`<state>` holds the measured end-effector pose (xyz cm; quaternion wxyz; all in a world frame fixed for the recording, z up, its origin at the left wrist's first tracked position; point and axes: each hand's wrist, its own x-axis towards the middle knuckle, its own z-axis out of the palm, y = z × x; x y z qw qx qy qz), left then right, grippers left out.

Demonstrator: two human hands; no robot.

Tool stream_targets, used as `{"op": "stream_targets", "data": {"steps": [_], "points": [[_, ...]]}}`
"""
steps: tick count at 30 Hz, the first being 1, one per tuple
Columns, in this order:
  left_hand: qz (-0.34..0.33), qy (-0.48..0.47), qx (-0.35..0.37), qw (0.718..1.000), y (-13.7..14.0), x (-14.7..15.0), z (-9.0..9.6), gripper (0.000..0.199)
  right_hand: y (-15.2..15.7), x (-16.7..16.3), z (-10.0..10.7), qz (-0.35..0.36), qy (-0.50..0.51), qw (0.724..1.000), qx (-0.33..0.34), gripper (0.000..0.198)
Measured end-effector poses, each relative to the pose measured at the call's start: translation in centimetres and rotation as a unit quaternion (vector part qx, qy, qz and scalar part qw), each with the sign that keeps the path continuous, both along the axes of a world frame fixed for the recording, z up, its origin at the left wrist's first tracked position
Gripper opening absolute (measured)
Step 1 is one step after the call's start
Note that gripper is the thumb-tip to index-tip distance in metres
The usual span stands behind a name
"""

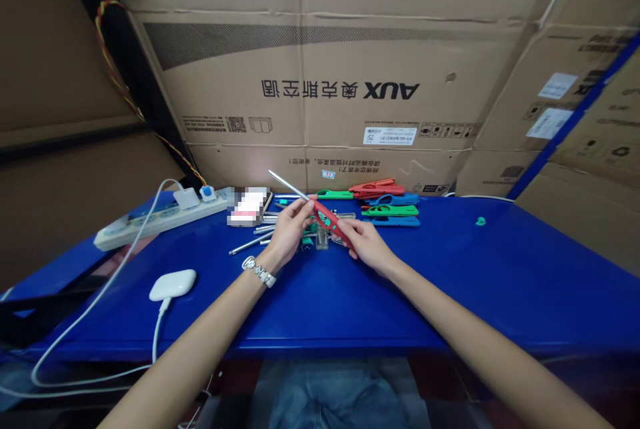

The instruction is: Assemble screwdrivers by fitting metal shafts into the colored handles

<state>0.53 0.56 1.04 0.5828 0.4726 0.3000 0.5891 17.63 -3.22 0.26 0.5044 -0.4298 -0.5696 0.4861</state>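
A red long-neck lighter is held up over the table, its metal tube slanting to the upper left. My left hand pinches it where the tube meets the red body. My right hand is closed round the rear end of the handle. Green parts show in the opening of the body. Beneath and behind my hands lie several loose metal tubes and a clear plastic piece; my fingers partly cover this pile.
Red lighter bodies, green ones and blue ones lie stacked behind my right hand. A phone, power strip and white earphone case with cable are on the left. One small green piece lies right. Cardboard walls the back.
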Motion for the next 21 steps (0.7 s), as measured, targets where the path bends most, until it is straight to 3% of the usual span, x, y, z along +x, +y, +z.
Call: {"op": "stream_targets", "data": {"steps": [5, 16, 21], "points": [[-0.027, -0.017, -0.024, 0.999, 0.0, -0.1, 0.1, 0.029, 0.2, 0.8, -0.2, -0.026, -0.041, 0.996, 0.071, 0.028], [-0.007, -0.018, -0.01, 1.0, -0.6, 0.8, -0.3, 0.031, 0.8, 0.6, -0.9, -0.036, -0.052, 0.996, 0.069, 0.036], [-0.023, -0.016, -0.024, 0.999, -1.2, 1.9, -0.9, 0.042, 0.8, 0.2, -0.9, -0.025, -0.034, 0.996, 0.084, 0.037]]}}
